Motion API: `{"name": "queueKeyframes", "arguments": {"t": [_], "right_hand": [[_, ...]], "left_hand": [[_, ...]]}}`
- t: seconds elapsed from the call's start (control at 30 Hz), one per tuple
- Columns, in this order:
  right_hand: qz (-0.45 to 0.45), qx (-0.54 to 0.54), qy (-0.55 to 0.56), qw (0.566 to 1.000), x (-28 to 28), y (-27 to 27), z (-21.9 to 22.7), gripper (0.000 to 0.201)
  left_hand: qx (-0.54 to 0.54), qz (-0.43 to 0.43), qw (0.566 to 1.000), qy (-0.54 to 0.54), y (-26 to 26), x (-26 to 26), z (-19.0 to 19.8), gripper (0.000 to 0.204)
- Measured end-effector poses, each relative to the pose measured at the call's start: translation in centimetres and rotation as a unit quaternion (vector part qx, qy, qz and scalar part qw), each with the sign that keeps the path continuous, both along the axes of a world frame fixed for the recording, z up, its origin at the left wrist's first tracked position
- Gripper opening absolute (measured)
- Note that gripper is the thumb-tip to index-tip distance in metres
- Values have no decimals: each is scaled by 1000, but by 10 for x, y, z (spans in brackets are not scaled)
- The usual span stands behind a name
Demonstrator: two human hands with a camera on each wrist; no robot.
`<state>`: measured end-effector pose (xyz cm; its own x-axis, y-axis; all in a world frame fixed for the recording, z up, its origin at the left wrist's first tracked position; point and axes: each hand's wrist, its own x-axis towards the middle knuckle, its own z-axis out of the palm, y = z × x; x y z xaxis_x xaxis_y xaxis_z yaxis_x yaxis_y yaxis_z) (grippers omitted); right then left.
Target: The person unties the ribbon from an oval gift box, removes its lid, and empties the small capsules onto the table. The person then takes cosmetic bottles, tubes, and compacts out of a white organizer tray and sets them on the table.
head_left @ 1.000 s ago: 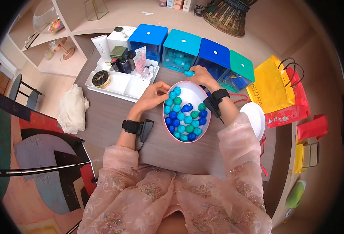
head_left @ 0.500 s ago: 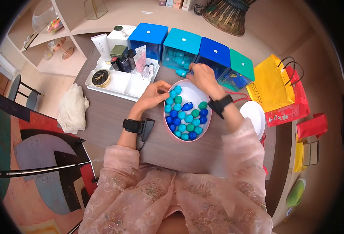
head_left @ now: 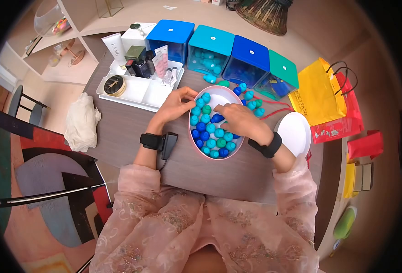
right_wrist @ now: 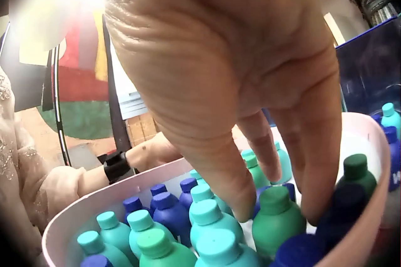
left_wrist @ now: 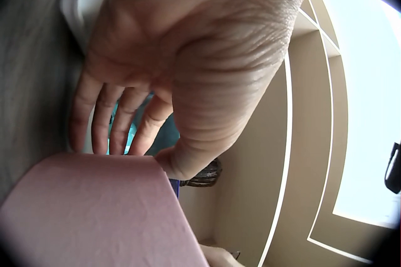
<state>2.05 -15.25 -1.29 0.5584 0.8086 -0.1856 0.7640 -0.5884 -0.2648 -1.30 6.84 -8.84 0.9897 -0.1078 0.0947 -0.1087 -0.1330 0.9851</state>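
Observation:
An oval pink box [head_left: 191, 144] with a white inside stands on the table, holding several small capped bottles in teal, green and dark blue. My left hand [head_left: 177, 105] grips its left rim; in the left wrist view the thumb lies at the rim and the fingers reach down along the pink outer wall. Over the box's right side, my right hand [head_left: 244, 120] reaches in with fingers pointing down and spread. In the right wrist view, a green bottle [right_wrist: 279, 220] shows between thumb and fingers, and a dark blue bottle [head_left: 217, 118] lies close to the fingertips.
Behind the box stand clear bins with blue [head_left: 171, 30], teal [head_left: 211, 40], dark blue [head_left: 251, 51] and green lids [head_left: 283, 68]. A teal bottle [head_left: 209, 78] and several others lie before them. A cosmetics tray [head_left: 132, 101] is left; a white lid [head_left: 294, 132] and yellow bag [head_left: 318, 95] are right.
My right hand has moved from a teal bottle by the bins back toward me and into the box. That bottle lies on the table. The left hand stays at the rim.

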Motion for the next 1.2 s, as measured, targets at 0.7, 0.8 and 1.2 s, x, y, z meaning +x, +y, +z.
{"name": "queueKeyframes", "arguments": {"t": [0.7,0.8,1.2], "right_hand": [[-139,230,-50,962,65,-24,48,31],[-134,177,-43,974,71,-27,26,31],[-122,112,-67,984,91,-16,-4,33]], "left_hand": [[24,-6,1000,-8,1,2,-2,26],[19,-7,1000,-22,2,1,-2,26],[4,-7,1000,-10,2,2,-4,27]]}}
